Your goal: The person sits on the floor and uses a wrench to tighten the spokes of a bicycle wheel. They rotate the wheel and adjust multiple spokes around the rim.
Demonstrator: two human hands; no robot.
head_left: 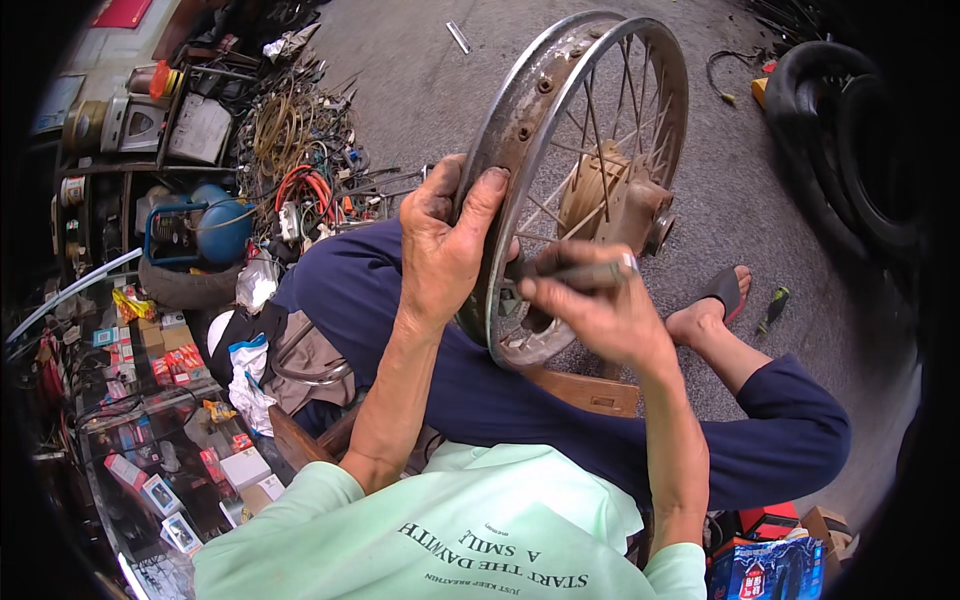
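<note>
A spoked metal wheel [528,108] with a worn rim and a rusty hub [597,190] stands tilted in front of me, its lower end by my lap. My left hand [445,235] grips the rim's near left side, thumb on the inner channel and fingers around the outer edge. My right hand [605,305] is at the lower spokes inside the rim, fingers curled and smeared by motion. Whatever is pinched in it is too blurred to make out.
A wooden seat piece [585,392] lies below the wheel. Black tyres [800,150] are at the right, a green-black tool [773,308] near my foot. Tangled cables [290,125], a blue compressor tank [222,222] and a glass case [150,435] with small boxes fill the left.
</note>
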